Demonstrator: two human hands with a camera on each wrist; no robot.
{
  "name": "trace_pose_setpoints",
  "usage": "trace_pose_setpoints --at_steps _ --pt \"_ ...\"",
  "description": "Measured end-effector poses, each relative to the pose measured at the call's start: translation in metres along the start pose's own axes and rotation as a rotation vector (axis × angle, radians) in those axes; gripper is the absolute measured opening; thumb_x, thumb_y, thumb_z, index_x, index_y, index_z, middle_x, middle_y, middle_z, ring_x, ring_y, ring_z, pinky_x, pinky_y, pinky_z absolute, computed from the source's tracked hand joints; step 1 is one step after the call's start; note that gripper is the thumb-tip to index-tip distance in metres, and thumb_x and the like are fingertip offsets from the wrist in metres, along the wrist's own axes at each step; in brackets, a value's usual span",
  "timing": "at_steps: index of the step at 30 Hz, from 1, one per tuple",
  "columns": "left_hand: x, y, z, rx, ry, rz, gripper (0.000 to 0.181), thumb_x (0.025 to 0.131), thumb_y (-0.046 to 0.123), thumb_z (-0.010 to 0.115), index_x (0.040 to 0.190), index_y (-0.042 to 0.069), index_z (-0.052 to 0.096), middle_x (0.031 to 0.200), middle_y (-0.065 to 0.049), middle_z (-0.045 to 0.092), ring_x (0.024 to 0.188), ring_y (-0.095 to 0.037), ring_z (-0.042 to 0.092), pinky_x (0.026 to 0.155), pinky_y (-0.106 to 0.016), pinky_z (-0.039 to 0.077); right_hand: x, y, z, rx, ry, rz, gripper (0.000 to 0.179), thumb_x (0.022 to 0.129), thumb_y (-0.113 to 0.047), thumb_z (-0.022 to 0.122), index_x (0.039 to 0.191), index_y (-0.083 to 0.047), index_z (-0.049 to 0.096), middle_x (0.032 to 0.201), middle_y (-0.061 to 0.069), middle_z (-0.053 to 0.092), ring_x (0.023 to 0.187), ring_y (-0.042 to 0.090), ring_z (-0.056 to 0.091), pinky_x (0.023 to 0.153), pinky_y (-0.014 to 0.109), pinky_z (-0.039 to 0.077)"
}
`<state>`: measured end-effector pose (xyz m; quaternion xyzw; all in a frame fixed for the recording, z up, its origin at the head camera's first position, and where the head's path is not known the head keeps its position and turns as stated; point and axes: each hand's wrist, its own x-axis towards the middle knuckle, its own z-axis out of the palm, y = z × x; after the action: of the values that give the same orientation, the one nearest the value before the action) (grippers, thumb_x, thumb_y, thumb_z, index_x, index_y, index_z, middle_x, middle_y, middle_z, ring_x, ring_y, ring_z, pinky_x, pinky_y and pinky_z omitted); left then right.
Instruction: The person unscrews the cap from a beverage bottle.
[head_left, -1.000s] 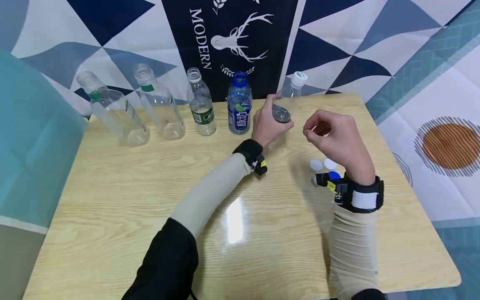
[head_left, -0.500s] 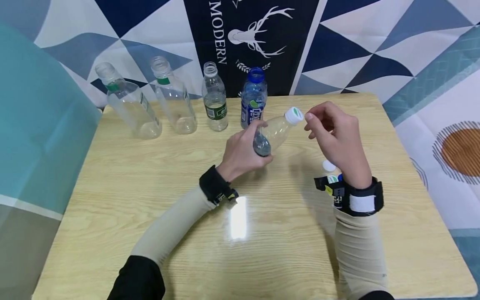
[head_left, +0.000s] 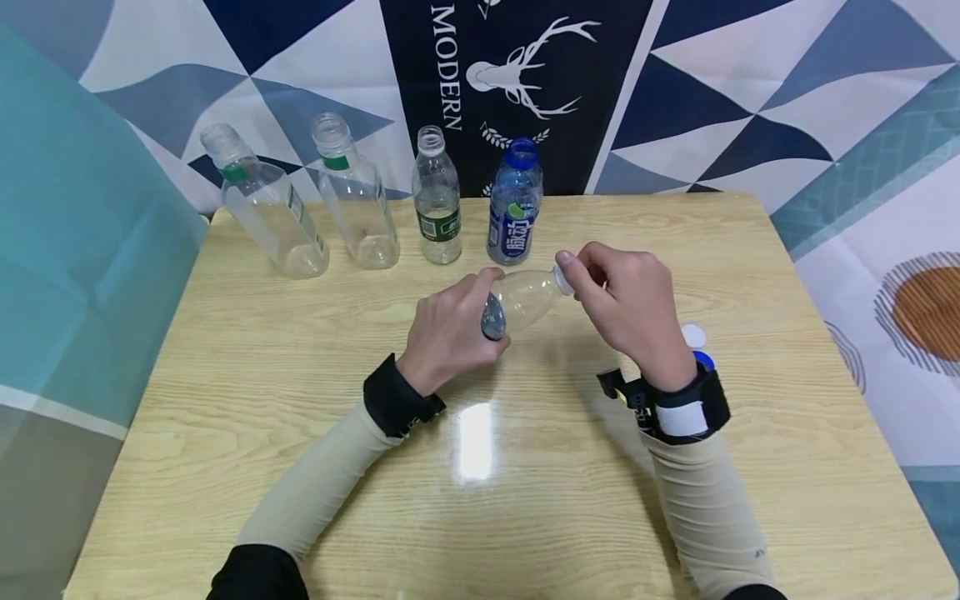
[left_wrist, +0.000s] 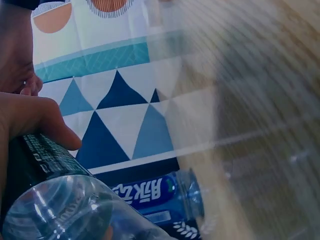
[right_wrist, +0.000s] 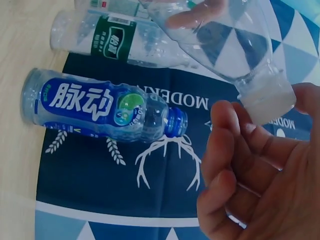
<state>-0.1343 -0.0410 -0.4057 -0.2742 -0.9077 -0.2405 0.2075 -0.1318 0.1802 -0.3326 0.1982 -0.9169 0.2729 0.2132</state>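
My left hand grips a clear plastic bottle round its lower body, tilted with its neck toward the right hand. A white cap sits on the bottle's neck. My right hand pinches that cap between thumb and forefinger; the other fingers curl loosely below it in the right wrist view. In the left wrist view, the base of the held bottle and its dark green label show beneath my thumb. Just behind the hands stands a blue-labelled bottle with a blue neck.
Left of the blue-labelled bottle stand a small green-labelled bottle and two larger clear bottles, all uncapped. A white cap and a blue cap lie by my right wrist on the wooden table. Patterned cloth hangs behind.
My left hand has brought the bottle from the back row toward me and left, tilting it over. My right hand has moved left and taken hold of its cap.
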Motion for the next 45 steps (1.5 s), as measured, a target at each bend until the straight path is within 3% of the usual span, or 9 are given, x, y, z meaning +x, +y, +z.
trace_pose_setpoints --at_steps 6,10,13,20,24,29,34,40,45 --pt "-0.001 0.003 -0.006 0.160 0.051 0.089 0.061 0.062 0.032 0.066 0.118 0.010 0.057 0.079 0.000 0.054 0.055 -0.013 0.047 0.040 -0.030 0.041 -0.002 -0.003 0.005 -0.130 -0.042 0.098 0.063 0.098 -0.050 0.036 0.047 -0.016 0.043 0.042 -0.002 0.033 0.039 0.017 0.034 0.039 0.034 0.023" --pt "0.000 0.005 -0.009 0.271 0.094 0.112 0.054 0.063 0.022 0.055 0.115 0.010 0.057 0.078 -0.002 0.052 0.055 -0.016 0.044 0.039 -0.031 0.040 -0.003 -0.006 0.009 -0.136 -0.051 0.210 0.070 0.099 -0.053 0.029 0.041 -0.015 0.039 0.040 0.000 0.032 0.038 0.021 0.035 0.037 0.035 0.022" --pt "0.001 0.005 -0.011 0.292 0.105 0.109 0.052 0.062 0.019 0.053 0.113 0.010 0.057 0.076 -0.002 0.051 0.053 -0.016 0.041 0.037 -0.031 0.038 -0.003 -0.007 0.012 -0.106 -0.032 0.236 0.070 0.099 -0.051 0.030 0.041 -0.013 0.037 0.040 0.001 0.031 0.038 0.022 0.033 0.038 0.034 0.019" --pt "0.000 0.006 -0.018 0.207 0.064 0.086 0.055 0.061 0.023 0.059 0.114 0.010 0.056 0.072 0.001 0.046 0.051 -0.013 0.041 0.036 -0.030 0.036 -0.005 -0.007 0.015 0.030 0.067 0.127 0.063 0.100 -0.038 0.038 0.043 -0.013 0.034 0.039 0.000 0.027 0.035 0.019 0.025 0.040 0.031 0.015" --pt "0.001 0.005 -0.023 0.095 -0.032 0.055 0.062 0.060 0.031 0.069 0.117 0.012 0.055 0.077 0.003 0.053 0.054 -0.010 0.045 0.039 -0.028 0.038 -0.004 -0.007 0.014 0.080 0.079 0.067 0.057 0.099 -0.031 0.042 0.045 -0.014 0.037 0.041 -0.002 0.027 0.036 0.015 0.026 0.040 0.029 0.018" --pt "0.006 0.000 -0.033 -0.072 -0.177 0.020 0.074 0.055 0.039 0.077 0.121 0.017 0.052 0.085 0.007 0.059 0.059 -0.008 0.048 0.044 -0.026 0.039 -0.001 -0.006 0.011 0.049 0.099 -0.104 0.048 0.098 -0.030 0.046 0.052 -0.016 0.039 0.048 -0.003 0.030 0.041 0.012 0.028 0.042 0.029 0.020" --pt "0.009 -0.005 -0.039 -0.121 -0.244 -0.003 0.074 0.054 0.039 0.076 0.121 0.020 0.051 0.083 0.011 0.057 0.058 -0.008 0.048 0.046 -0.027 0.038 0.000 -0.007 0.010 0.012 0.088 -0.200 0.047 0.100 -0.037 0.041 0.059 -0.015 0.041 0.053 -0.002 0.031 0.046 0.013 0.030 0.043 0.029 0.021" --pt "0.007 -0.005 -0.036 -0.021 -0.183 0.024 0.074 0.056 0.038 0.077 0.122 0.017 0.052 0.084 0.008 0.057 0.058 -0.008 0.046 0.044 -0.028 0.037 -0.001 -0.008 0.009 -0.015 0.072 -0.058 0.049 0.100 -0.033 0.041 0.055 -0.014 0.039 0.049 0.000 0.029 0.042 0.015 0.028 0.043 0.031 0.019" --pt "0.005 -0.006 -0.033 0.117 -0.084 0.079 0.069 0.058 0.033 0.074 0.121 0.014 0.053 0.080 0.004 0.053 0.057 -0.011 0.045 0.040 -0.029 0.036 -0.003 -0.007 0.011 -0.016 0.017 0.108 0.060 0.100 -0.044 0.038 0.049 -0.012 0.036 0.045 0.001 0.029 0.040 0.018 0.030 0.043 0.034 0.020"
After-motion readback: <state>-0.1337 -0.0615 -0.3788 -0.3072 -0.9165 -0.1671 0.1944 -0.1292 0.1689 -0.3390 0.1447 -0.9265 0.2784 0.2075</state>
